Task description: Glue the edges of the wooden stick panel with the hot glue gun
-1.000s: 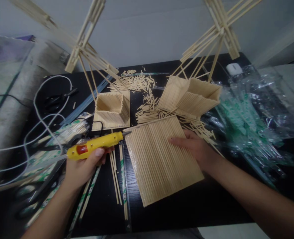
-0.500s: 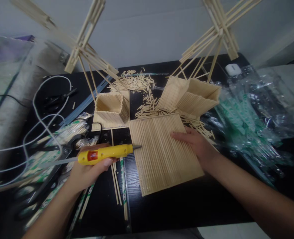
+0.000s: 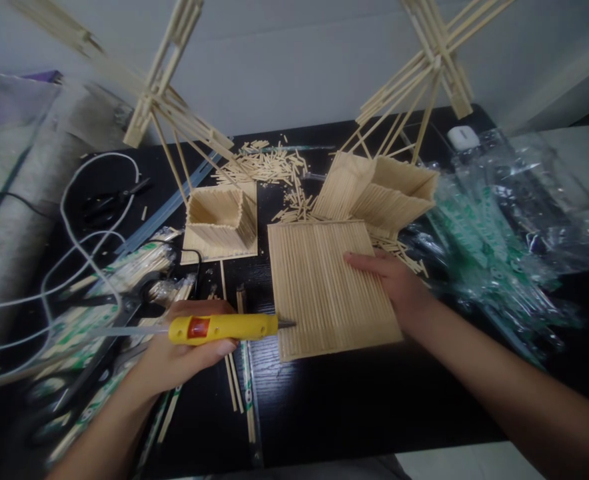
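My left hand (image 3: 187, 350) is wrapped round a yellow glue gun (image 3: 224, 328), with a glue stick poking out of its back end. Its metal nozzle points right and overlaps the lower left part of a flat panel (image 3: 329, 290) made of thin wooden sticks laid side by side; whether they touch I cannot tell. The panel is gripped at its right edge by my right hand (image 3: 399, 287), thumb on top and the other fingers hidden beneath. Behind it are an open stick box (image 3: 219, 210) on a square base and a tilted stick box (image 3: 394, 187).
Tall stick frames (image 3: 162, 87) rise at the back. Loose cut sticks (image 3: 267, 163) lie between the boxes. Scissors (image 3: 99, 340), pliers (image 3: 114, 198), a white cable (image 3: 64, 200) and packaged sticks (image 3: 139, 260) crowd the left. Plastic wrappers (image 3: 494, 233) cover the right of the black table (image 3: 364, 407).
The glue gun has moved right and down with my left hand. In my right hand the panel has turned slightly, its near edge now higher in view.
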The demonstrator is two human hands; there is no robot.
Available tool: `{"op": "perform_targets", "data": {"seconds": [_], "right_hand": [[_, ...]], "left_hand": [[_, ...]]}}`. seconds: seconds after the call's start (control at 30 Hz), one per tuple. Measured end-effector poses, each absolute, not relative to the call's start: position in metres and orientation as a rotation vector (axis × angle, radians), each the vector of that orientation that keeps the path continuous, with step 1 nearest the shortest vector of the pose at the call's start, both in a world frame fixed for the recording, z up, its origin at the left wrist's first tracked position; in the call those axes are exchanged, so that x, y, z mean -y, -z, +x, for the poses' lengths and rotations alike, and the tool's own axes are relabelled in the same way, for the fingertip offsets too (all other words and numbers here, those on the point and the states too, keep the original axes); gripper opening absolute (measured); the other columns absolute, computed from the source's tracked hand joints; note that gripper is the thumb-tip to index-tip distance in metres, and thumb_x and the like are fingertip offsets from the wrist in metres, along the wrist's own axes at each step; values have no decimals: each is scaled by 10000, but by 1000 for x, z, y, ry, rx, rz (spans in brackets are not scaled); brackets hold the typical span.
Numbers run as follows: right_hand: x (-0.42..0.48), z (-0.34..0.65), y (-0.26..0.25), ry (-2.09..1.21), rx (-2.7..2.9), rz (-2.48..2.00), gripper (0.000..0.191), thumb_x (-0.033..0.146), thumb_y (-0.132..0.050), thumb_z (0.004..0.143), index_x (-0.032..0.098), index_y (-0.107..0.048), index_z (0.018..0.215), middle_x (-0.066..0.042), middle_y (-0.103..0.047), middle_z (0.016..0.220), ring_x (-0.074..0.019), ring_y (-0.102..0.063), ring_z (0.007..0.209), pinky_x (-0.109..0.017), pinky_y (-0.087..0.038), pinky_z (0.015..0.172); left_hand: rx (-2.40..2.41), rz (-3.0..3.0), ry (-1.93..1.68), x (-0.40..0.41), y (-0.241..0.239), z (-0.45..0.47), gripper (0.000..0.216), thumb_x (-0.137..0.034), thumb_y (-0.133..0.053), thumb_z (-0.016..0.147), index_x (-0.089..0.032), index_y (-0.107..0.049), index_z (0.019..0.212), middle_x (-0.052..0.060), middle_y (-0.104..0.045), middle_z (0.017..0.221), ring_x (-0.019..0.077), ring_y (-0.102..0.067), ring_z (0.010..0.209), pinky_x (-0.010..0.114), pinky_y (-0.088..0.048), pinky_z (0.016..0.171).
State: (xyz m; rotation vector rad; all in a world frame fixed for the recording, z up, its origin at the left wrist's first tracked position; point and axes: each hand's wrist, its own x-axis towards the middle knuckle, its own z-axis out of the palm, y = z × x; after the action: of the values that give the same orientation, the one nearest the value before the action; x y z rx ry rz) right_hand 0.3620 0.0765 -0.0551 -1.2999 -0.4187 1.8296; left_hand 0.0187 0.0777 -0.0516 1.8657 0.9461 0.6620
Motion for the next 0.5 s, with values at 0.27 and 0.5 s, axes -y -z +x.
{"op": "perform_targets", "data": {"seconds": [0.27, 0.5], "right_hand": [[-77, 364, 56, -1823, 423, -1317, 328, 393, -1050, 694, 225, -840, 882, -104, -886, 924, -418, -850, 1073, -556, -671, 984], [-76, 363, 55, -1805, 452, -1299, 338, 414, -1047, 714, 225, -845, 909, -102, -888, 949, -405, -849, 1043, -552, -660, 978]], "left_hand": [[-898, 1906, -662, -79, 49, 18, 584, -720, -671, 1089, -264, -753, 733, 31, -693, 604, 190, -600, 472, 337, -484, 468], [-956, 1891, -717, -80, 48, 18, 539, -692, -719, 1066, -271, -802, 740, 50, -729, 599, 216, -648, 489, 348, -519, 474]]}}
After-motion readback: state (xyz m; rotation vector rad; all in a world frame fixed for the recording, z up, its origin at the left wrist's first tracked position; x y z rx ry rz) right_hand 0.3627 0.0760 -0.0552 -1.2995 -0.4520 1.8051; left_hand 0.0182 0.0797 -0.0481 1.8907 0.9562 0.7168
